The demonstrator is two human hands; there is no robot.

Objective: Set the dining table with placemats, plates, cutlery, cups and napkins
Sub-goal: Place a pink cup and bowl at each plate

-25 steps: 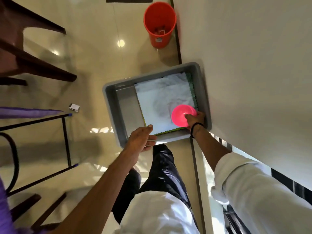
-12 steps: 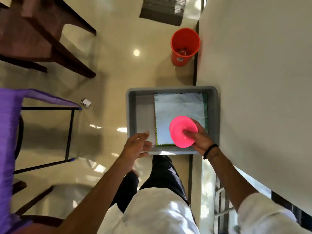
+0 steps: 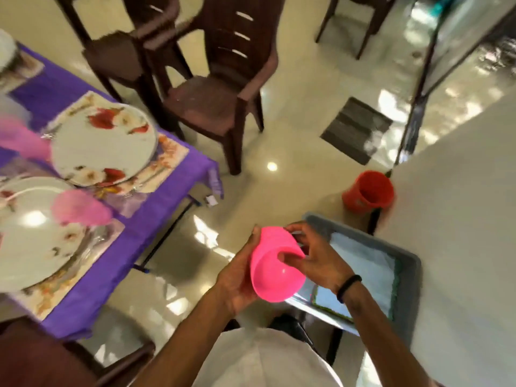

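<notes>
While both hands hold it in the lower middle of the frame, the pink cup lies tilted, its long axis running from upper right to lower left, with the open mouth turned down and toward the camera and the narrower base pointing up and away. The left hand cups its left side, palm against the wall and fingers curled round behind it. The right hand grips the base end from the right, its fingers wrapped over the top and the thumb pressed on the near wall. So the cup sits between the two hands, touching both, above the floor and just left of the grey bin, which holds a white cloth.

At the left of the frame the desk wears a purple cover and carries floral placemats, two plates and two more pink cups, all blurred. Brown chairs stand in the upper middle, and an orange bucket stands by the wall at right.
</notes>
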